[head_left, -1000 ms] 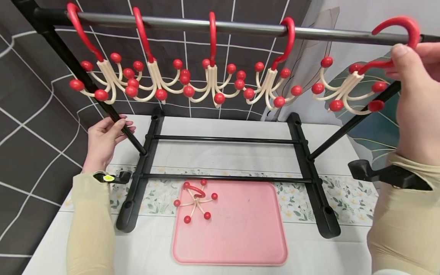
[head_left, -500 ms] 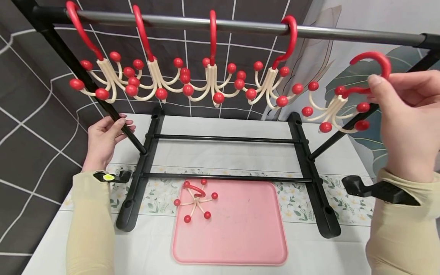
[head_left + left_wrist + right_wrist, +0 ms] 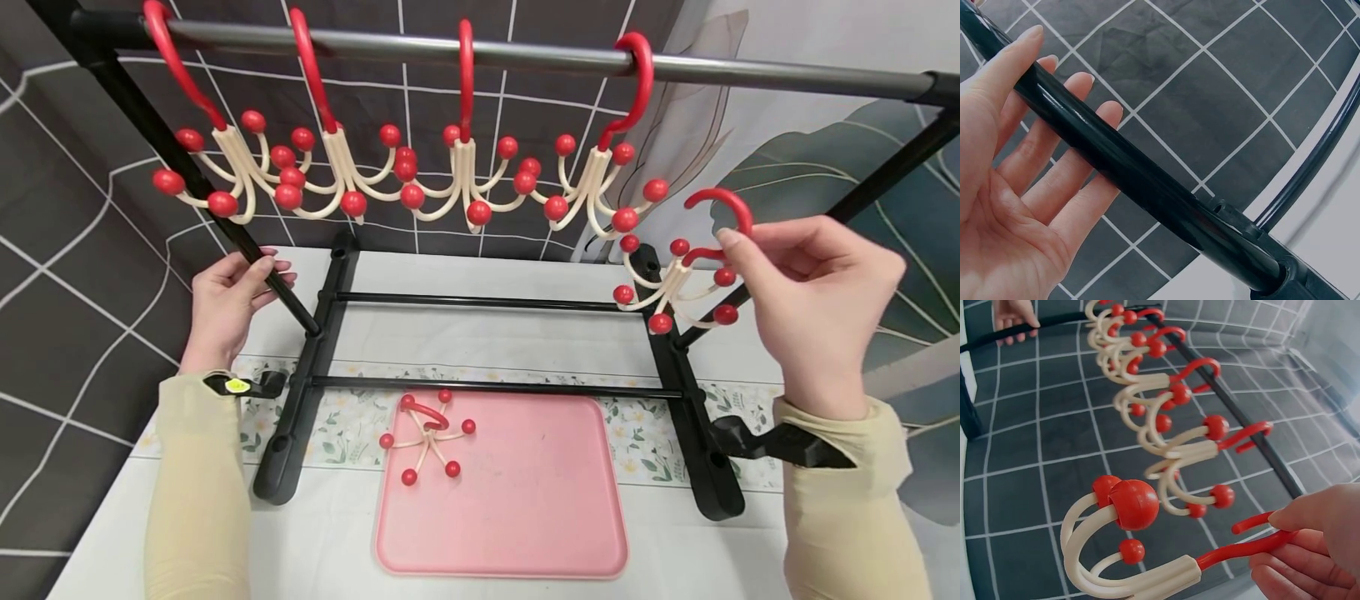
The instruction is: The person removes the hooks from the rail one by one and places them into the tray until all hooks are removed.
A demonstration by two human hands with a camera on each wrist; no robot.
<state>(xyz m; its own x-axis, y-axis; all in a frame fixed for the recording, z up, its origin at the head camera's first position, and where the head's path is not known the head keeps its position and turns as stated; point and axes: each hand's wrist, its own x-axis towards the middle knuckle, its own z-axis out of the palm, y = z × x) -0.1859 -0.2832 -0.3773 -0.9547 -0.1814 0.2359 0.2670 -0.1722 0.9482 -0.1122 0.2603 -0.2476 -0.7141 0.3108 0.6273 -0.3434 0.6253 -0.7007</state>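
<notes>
My right hand (image 3: 821, 292) holds a multi-arm hook hanger (image 3: 1163, 578) by its red hook, pinched between thumb and fingers. This hanger has cream arms tipped with red balls, and it is in the air below the rack's right end. Several matching hangers (image 3: 341, 162) hang by their red hooks from the metal rail (image 3: 525, 61). On the left, my left hand (image 3: 221, 308) holds the rack's black side post (image 3: 1147, 182), thumb on one side and fingers behind. One more hanger (image 3: 430, 435) lies on the pink tray (image 3: 517, 508) at its back left corner.
The rack's black feet (image 3: 300, 408) stand on a white table (image 3: 315, 542) with a floral strip. Two black crossbars (image 3: 495, 386) join the feet low down. Dark gridded cloth (image 3: 60, 333) covers the back and left, with a patterned curtain (image 3: 795, 175) at right.
My right hand has come away from the rail's right end, moving left and down with the hanger still in its grip. The left hand stays on the post.
</notes>
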